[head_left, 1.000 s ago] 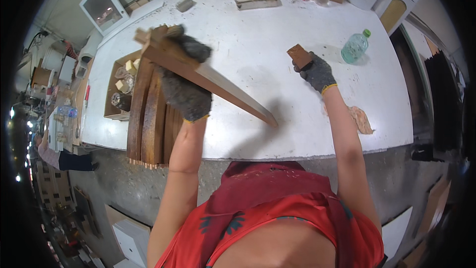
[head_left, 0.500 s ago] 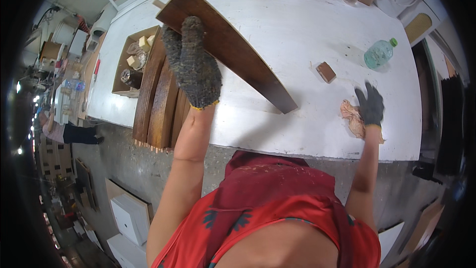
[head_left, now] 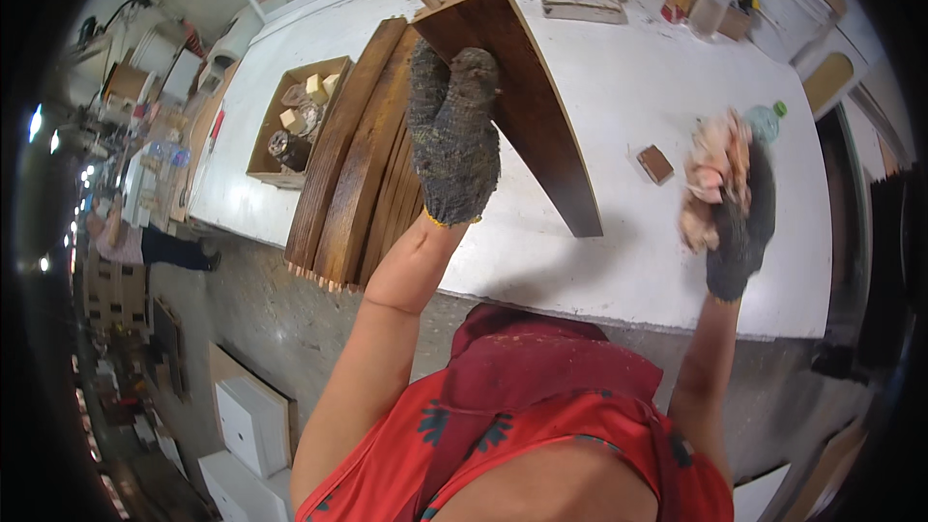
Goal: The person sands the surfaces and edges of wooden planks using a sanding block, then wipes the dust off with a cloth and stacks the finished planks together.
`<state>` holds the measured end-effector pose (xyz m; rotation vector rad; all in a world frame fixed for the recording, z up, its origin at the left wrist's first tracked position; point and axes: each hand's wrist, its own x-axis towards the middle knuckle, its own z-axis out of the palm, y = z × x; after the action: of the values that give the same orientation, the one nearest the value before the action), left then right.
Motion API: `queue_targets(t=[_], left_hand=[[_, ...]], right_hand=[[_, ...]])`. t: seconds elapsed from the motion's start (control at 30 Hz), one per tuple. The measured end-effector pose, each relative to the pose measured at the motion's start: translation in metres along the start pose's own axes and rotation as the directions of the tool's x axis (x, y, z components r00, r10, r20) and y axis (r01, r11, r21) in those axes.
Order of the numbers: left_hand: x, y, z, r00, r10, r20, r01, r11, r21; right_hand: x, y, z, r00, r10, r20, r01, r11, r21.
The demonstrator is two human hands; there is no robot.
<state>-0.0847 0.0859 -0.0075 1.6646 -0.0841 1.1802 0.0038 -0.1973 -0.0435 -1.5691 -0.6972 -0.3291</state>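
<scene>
Smooth, satin wooden board (head_left: 536, 101), rough knitted gloves (head_left: 456, 140), crumpled matt cloth (head_left: 713, 162), smooth, faintly glossy tabletop (head_left: 633, 87), translucent plastic bottle (head_left: 763, 123)

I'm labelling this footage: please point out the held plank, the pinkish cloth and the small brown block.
Held plank (head_left: 527, 114): head view, on its dark broad face.
Pinkish cloth (head_left: 715, 166): head view, on its crumpled folds.
Small brown block (head_left: 655, 164): head view, on its upper face.
</scene>
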Motion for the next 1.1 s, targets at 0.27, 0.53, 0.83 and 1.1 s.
queue_targets(t=[0.27,0.53,0.83,1.1], left_hand=[[-0.028,-0.06,-0.028,0.962,0.256,0.096,-0.272,0.871,0.408],[0.002,-0.011,-0.02,0.88,0.43,0.201,-0.395,0.429,0.812],[0.003,-0.057,0.006,0.973,0.187,0.134,-0.198,0.978,0.069],[-0.14,-0.115,0.057,0.557,-0.73,0.397,0.83,0.499,-0.248]], right_hand=[[0.077,-0.075,0.145,0.861,-0.509,0.008,0.502,0.853,0.142],[-0.066,0.077,0.103,0.961,-0.052,0.273,0.076,0.994,-0.079],[-0.113,0.134,0.038,0.865,0.271,0.421,-0.189,0.955,-0.228],[-0.104,0.122,0.082,0.84,0.455,0.297,-0.534,0.792,0.296]])
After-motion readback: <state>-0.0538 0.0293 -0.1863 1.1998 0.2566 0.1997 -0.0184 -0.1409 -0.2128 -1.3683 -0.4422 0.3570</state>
